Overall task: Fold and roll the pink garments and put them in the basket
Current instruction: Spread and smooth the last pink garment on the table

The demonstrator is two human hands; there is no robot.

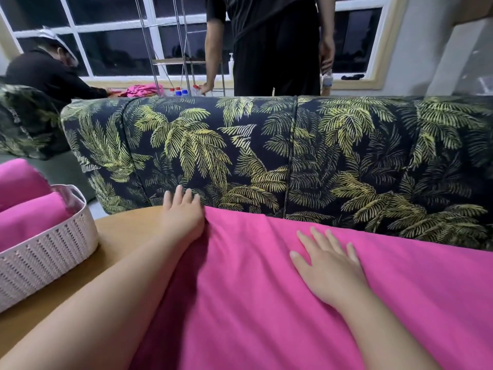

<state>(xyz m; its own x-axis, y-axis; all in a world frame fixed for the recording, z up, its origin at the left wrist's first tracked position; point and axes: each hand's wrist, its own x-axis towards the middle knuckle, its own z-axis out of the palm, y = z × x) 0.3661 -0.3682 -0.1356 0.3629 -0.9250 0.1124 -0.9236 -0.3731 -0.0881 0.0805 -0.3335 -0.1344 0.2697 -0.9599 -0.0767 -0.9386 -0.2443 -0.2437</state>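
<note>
A large pink garment (266, 289) lies spread over the wooden table (125, 236), reaching from the middle to the right edge of the view. My left hand (181, 214) rests at the garment's far left corner with its fingers straight, its thumb side against the fabric edge. My right hand (328, 265) lies flat on the cloth with fingers spread. A white woven basket (48, 252) stands at the left on the table and holds two rolled pink garments (29, 209).
A sofa back (293, 156) with a dark palm-leaf print rises right behind the table. Beyond it one person in black (272, 44) stands by a window and another (48, 73) bends over more pink cloth (144, 90).
</note>
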